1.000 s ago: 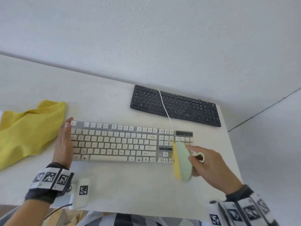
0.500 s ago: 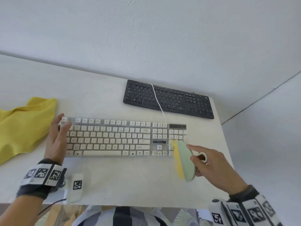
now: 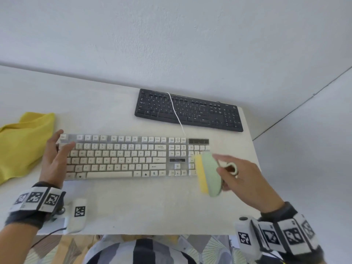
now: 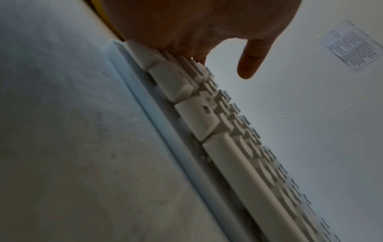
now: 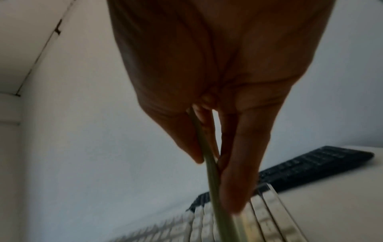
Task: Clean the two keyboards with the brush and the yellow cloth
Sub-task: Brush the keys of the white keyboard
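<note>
A white keyboard (image 3: 122,157) lies across the table in front of me, also seen edge-on in the left wrist view as white keyboard (image 4: 217,127). My left hand (image 3: 55,157) rests with straight fingers on its left end. My right hand (image 3: 245,180) grips a pale green brush (image 3: 211,174) with yellow bristles, held over the keyboard's right end at the number pad. In the right wrist view the brush (image 5: 213,172) is pinched between thumb and fingers. A black keyboard (image 3: 188,110) lies at the back right. The yellow cloth (image 3: 22,143) lies crumpled at the far left.
A thin white cable (image 3: 176,113) runs from the white keyboard over the black one. The table (image 3: 144,202) ends just right of both keyboards and close to my body. A white wall stands behind, with a paper note (image 4: 352,45) on it.
The brush has swept a little to the right and up over the number pad. My left hand stays on the keyboard's left end, and the view has shifted slightly.
</note>
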The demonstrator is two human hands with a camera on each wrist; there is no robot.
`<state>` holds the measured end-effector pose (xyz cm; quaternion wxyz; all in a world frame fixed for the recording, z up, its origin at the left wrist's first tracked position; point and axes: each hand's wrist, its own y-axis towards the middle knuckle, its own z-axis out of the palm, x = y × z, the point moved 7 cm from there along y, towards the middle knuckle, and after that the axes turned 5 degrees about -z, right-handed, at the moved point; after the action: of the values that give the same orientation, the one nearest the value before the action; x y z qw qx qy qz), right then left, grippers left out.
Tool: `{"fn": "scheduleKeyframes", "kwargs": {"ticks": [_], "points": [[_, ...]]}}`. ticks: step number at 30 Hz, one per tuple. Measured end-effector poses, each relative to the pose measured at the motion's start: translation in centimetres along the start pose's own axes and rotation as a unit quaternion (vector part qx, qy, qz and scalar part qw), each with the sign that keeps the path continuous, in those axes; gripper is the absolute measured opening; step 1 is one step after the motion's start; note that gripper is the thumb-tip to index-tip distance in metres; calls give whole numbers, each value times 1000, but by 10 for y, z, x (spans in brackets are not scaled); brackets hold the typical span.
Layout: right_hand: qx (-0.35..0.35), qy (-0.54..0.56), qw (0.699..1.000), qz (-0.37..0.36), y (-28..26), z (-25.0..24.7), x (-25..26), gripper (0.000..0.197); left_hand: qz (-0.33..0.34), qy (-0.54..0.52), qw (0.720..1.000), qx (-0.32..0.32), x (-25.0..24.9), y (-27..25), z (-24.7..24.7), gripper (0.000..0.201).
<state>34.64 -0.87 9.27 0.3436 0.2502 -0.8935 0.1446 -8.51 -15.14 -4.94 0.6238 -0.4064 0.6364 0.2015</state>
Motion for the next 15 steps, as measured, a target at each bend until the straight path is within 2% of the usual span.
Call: {"fn": "scheduleKeyframes", "kwargs": {"ticks": [3,4,6,10,12,13,15], "points": [[-167,-53,981,-86,11,-27,11,39,0,-5,1000,-6,3,2,-2,76],[-195,-54,974,-100,14,-26,8,39,-1,-7,1000,-6,4,2,-3,73],[-178,-37,980,-84,17,-11,-6,40,2,-3,1000,-8,4,2,-4,67],[-32,22,998,50,4,4,-35,38,10,9,1000,-5,4,3,-2,73],[17,29,997,64,-1,-6,-31,35,21,12,1000,-10,4,4,-3,73],[1,24,999,45,-1,-14,-25,36,21,9,1000,-13,5,6,-3,70],[-101,-16,994,-21,5,-31,-10,36,14,-4,1000,-20,10,10,-4,54]]}}
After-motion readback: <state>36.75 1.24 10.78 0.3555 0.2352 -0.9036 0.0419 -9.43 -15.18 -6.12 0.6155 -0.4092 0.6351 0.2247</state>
